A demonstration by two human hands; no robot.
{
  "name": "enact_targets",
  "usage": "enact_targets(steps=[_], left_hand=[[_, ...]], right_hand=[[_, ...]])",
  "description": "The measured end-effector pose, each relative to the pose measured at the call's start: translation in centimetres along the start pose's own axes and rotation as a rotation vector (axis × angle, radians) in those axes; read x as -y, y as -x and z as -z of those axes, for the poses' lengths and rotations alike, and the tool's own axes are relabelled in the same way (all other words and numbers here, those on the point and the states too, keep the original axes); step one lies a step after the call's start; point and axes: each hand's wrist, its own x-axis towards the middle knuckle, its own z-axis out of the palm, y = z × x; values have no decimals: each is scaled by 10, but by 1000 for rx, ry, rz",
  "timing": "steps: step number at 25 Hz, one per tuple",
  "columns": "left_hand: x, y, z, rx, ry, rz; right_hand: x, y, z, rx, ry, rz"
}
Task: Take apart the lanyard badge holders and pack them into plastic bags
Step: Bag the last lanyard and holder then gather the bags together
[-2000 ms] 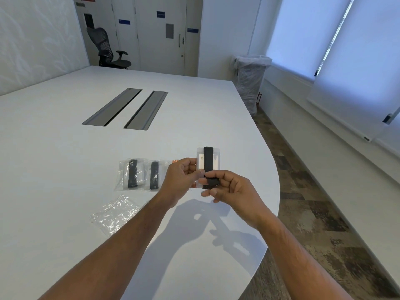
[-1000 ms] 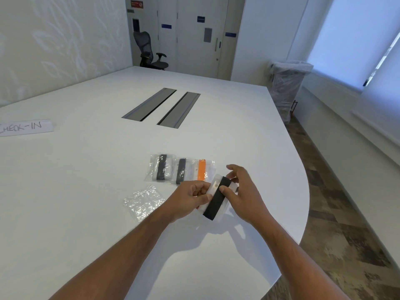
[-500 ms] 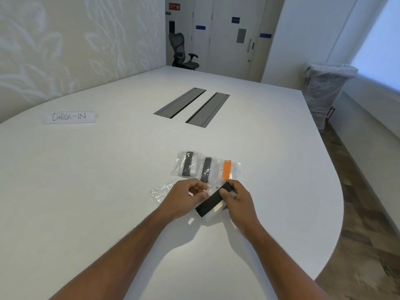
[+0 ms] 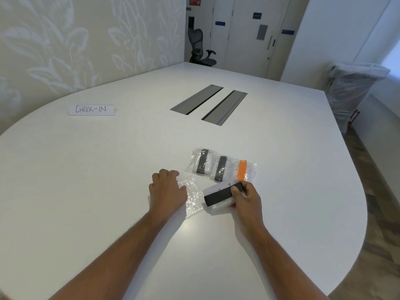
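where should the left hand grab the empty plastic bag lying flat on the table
Pinch the far edge of the empty plastic bag, where the left hand fingertips already rest. It lies limp and flat on the table, so come from above and lift that edge.

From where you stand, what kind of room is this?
Probably an office meeting room: a big white conference table with cable hatches, a handwritten CHECK-IN sign, and a mesh office chair by the doors.
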Motion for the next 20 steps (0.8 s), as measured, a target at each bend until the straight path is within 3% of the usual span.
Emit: enact_targets(steps=[13, 20], left_hand=[[-1, 0, -4, 14, 57, -55], [-15, 2, 9, 278, 236, -331]], right_hand=[[0, -2, 4, -1, -161, -51], [25, -11, 5, -17, -231, 13]])
